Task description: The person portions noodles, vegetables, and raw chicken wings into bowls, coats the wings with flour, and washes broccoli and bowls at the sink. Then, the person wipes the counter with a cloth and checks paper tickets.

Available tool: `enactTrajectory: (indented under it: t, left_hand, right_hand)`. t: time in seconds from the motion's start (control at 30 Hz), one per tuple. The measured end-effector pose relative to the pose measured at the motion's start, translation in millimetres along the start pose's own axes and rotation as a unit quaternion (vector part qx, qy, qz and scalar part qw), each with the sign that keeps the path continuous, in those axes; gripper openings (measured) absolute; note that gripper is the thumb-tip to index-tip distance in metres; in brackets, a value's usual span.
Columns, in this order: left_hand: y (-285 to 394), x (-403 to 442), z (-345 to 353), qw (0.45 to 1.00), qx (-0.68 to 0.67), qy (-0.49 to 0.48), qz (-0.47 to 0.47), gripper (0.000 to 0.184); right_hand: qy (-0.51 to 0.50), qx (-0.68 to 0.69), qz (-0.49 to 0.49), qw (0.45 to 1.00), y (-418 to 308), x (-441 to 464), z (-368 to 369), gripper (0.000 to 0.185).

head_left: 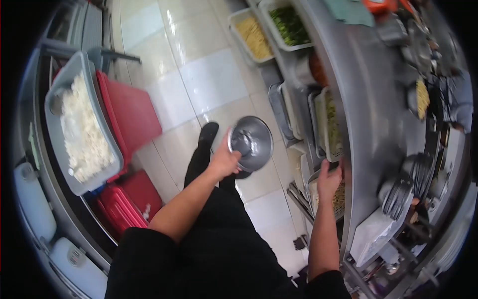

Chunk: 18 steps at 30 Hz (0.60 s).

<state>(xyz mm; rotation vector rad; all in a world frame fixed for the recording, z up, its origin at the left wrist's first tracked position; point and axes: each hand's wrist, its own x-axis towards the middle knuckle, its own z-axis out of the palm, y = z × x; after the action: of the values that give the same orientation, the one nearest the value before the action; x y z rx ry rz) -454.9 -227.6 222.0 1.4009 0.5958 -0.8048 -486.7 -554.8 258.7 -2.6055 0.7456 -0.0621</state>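
My left hand (226, 160) grips the rim of a round metal bowl (264, 137), held tilted over the floor in front of my legs. Nothing but shine shows on the inside of the bowl. On the right, my right hand (328, 182) reaches to the shelf under the steel counter, with thumb and fingers apart. Just beyond its fingertips is a light perforated basket (334, 153) with pale green food in it. Below the hand lies another basket of brownish food (338, 199), partly hidden by the hand and the counter edge.
A steel counter (371, 94) runs along the right, with stacked metal bowls (396, 197) on it. Tubs of yellow shreds (254, 37) and chopped greens (286, 22) stand at its far end. To the left are a grey tub (52, 107) of white food and red bins (129, 117).
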Motion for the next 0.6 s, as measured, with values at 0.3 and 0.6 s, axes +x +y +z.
enactTrajectory:
  t: [0.3,0.6]
  left_hand:
    - [-72,45,-40,0.972,0.129,-0.123,-0.152,0.083]
    - [-32,80,4,0.97,0.156,-0.173,-0.062,0.086]
  right_hand:
    - [-0.024,0.144,0.211,0.966,40,148,95,0.078]
    - [0.061,0.278,0.272,0.919,65,158,72,0.057]
